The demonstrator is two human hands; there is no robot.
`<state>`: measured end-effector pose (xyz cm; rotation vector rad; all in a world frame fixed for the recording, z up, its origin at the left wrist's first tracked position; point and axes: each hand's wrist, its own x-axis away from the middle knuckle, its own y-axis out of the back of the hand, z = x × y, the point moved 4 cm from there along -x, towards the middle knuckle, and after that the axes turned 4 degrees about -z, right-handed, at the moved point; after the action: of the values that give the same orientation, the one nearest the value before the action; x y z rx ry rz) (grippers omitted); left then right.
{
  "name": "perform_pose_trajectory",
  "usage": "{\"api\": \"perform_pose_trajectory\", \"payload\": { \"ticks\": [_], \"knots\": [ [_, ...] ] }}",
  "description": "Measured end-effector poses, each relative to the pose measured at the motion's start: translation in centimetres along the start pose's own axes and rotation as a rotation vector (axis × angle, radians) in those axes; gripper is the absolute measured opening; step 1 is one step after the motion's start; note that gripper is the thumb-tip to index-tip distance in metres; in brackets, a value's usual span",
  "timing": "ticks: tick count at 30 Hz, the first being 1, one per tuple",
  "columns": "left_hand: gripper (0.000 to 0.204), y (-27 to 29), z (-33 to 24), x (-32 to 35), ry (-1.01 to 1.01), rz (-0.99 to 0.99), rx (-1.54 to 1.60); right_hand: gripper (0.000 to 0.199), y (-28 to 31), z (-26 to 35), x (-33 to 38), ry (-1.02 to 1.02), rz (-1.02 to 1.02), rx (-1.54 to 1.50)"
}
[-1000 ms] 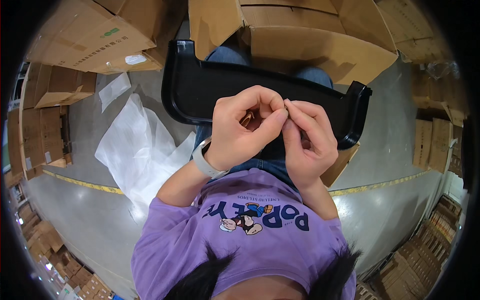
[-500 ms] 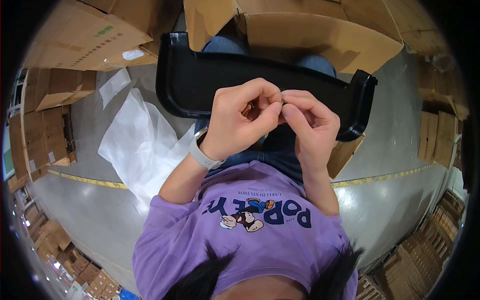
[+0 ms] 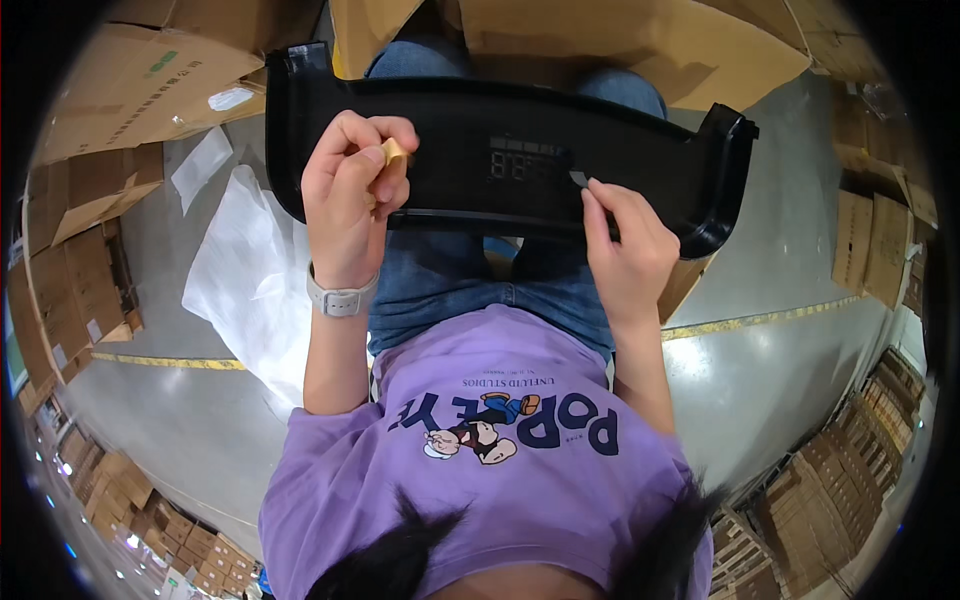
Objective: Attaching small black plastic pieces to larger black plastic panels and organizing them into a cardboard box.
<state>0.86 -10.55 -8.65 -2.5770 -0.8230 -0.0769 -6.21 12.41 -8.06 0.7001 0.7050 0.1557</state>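
A long black plastic panel with raised ends lies across my knees. At its middle shows a faint display area with digit segments. My right hand pinches a small thin dark grey piece by its end, held over the panel just right of that display. My left hand is over the panel's left part, fingers curled round a small yellowish folded strip; part of the strip is hidden in the fingers. Whether the strip is tape or paper, I cannot tell. A grey watch sits on my left wrist.
A white translucent plastic sheet lies on the floor to the left, near a white paper piece. Large cardboard boxes stand ahead and at the left. Stacked cartons line the right.
My hands, together at the fingertips before, have parted: the left went left with the yellowish strip, the right stayed near the panel's middle with the grey piece. The panel shifted slightly left and its display is uncovered.
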Motion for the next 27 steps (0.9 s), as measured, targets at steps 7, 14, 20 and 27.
{"api": "perform_pose_trajectory", "payload": {
  "ticks": [7, 14, 20, 27],
  "knots": [
    [0.012, 0.1, 1.6, -0.5, 0.144, 0.12, 0.09, 0.008, -1.5, -0.9, 0.2, 0.065, -0.016, 0.144],
    [0.011, -0.3, 1.7, -0.5, 0.165, 0.224, 0.056, 0.009, -1.9, -1.1, 0.2, 0.089, -0.015, 0.135],
    [0.009, -0.4, 1.7, -0.4, 0.156, 0.268, -0.017, 0.007, -2.1, -1.2, 0.1, 0.071, 0.069, 0.135],
    [0.009, -0.6, 1.6, -0.2, 0.126, 0.276, -0.072, 0.006, -1.9, -1.2, 0.1, 0.016, 0.139, 0.111]
  ]
}}
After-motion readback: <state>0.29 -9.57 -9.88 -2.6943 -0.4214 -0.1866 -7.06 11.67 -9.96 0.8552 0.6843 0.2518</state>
